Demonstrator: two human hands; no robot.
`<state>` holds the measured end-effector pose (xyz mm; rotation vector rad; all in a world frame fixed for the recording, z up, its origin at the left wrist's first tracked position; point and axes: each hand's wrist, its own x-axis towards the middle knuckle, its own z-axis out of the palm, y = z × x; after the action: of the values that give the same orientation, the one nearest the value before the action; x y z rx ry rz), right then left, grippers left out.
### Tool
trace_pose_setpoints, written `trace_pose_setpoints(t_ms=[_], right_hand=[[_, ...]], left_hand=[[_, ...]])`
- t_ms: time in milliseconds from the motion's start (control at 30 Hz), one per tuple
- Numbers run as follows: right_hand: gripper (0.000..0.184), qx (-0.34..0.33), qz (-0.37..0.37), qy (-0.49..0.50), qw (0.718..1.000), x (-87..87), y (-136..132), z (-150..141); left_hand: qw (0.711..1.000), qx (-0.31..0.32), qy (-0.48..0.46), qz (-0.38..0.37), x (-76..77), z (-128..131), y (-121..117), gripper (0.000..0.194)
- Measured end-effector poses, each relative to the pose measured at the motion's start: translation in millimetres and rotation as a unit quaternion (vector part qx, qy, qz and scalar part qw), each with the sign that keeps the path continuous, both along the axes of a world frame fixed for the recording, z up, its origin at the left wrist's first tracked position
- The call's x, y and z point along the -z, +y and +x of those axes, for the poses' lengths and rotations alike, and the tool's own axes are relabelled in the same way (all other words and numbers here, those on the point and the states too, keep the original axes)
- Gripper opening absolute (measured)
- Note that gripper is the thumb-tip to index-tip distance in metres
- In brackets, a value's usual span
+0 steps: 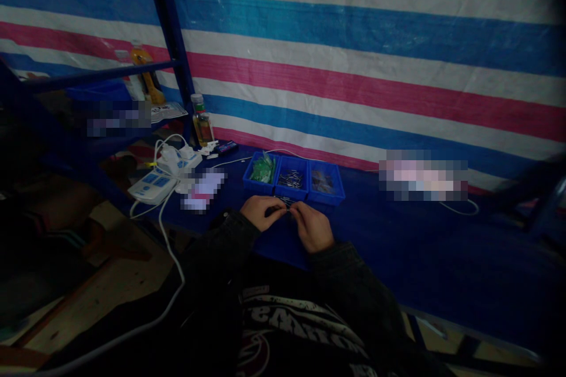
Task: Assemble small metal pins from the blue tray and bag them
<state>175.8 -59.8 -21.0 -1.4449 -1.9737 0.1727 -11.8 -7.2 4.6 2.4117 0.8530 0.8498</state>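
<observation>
My left hand [262, 212] and my right hand [313, 227] meet over the blue table, thumbs and fingers pinched close together. Whatever sits between the fingertips is too small and dark to name. Just beyond the fingertips lie a few thin dark pieces that look like screws [283, 199]. Behind the hands stand three joined blue bins. Green items in clear plastic [262, 169] fill the left bin [248, 184]. Dark metal screws [290, 178] lie in the middle bin [292, 193], and small brownish pieces [322, 180] in the right bin [327, 196].
At left, a white power strip [152, 187] with plugs trails a cable [170, 247] past the table edge. A blurred phone [203, 191] lies beside it. A bottle [202, 121] stands near the blue frame post [170, 29]. A striped sheet [354, 65] hangs behind.
</observation>
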Motion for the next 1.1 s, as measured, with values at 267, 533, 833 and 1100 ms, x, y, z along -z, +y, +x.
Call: trace_pose_setpoints(t_ms=[267, 533, 833, 1100], right_hand=[[0.020, -0.023, 0.014, 0.009, 1.000, 3.4, 2.9, 2.1], [0.015, -0.031, 0.018, 0.019, 0.999, 4.3, 2.5, 2.3], [0.013, -0.043, 0.016, 0.019, 0.999, 4.7, 2.6, 1.9], [0.010, -0.056, 0.016, 0.021, 0.998, 6.6, 2.3, 1.3]], left_hand=[[1.000, 0.002, 0.001, -0.006, 0.4, -0.6, 0.5, 0.016], [1.000, 0.017, 0.008, -0.021, 2.2, -1.2, 3.5, 0.015], [0.999, 0.017, 0.016, -0.025, 5.4, -0.7, 5.9, 0.015], [0.999, 0.003, 0.036, -0.020, 2.8, -1.4, 5.0, 0.028]])
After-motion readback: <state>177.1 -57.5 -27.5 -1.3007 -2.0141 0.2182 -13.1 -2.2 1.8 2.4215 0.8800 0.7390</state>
